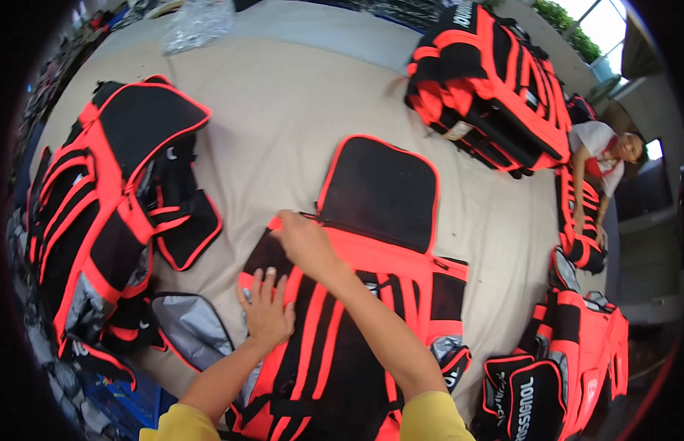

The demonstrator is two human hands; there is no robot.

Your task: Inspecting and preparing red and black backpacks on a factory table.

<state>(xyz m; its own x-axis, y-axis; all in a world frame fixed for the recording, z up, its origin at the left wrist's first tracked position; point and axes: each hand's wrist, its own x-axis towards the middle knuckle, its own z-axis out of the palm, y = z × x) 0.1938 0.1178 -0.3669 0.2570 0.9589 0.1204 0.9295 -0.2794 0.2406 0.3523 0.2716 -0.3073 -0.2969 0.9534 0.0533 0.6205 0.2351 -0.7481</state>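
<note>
A black and neon-coral backpack (334,323) lies in front of me, its black top flap (382,191) folded open away from me. My left hand (268,312) rests on the pack's left side with the fingers spread, pressing on the fabric. Crossing over the pack, my right hand (306,246) is closed at its upper left corner, beside the flap's base. Whatever those fingertips pinch there is too small to make out. A grey-lined flap (191,327) sticks out to the left of the pack.
A matching backpack (110,213) stands at the left with its flap open. More such packs are piled at the far right (496,88), and another lies at the near right (570,367). A co-worker (595,158) leans over a pack at the right. Clear plastic (202,26) lies at the back.
</note>
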